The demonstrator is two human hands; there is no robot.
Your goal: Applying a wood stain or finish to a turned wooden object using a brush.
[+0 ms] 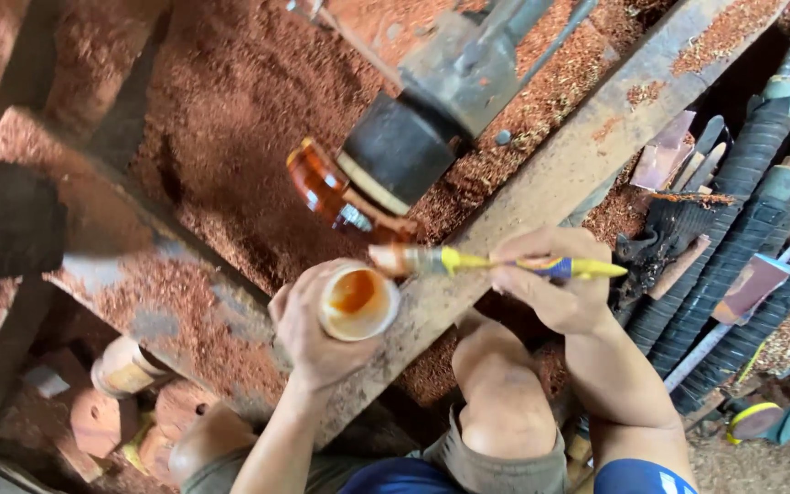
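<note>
My left hand grips a small white cup of orange-brown liquid, held over a rusty lathe rail. My right hand holds a yellow-handled paintbrush, its wet bristles pointing left just above the cup's rim. Beyond the brush, a glossy orange-brown turned wooden piece sits mounted on a dark round chuck of the lathe. My knee shows below, between my two forearms.
Red sawdust covers the ground and lathe bed. A long rusty beam runs diagonally to the upper right. Several chisels and dark-handled tools lie at the right. Turned wooden pieces sit at the lower left.
</note>
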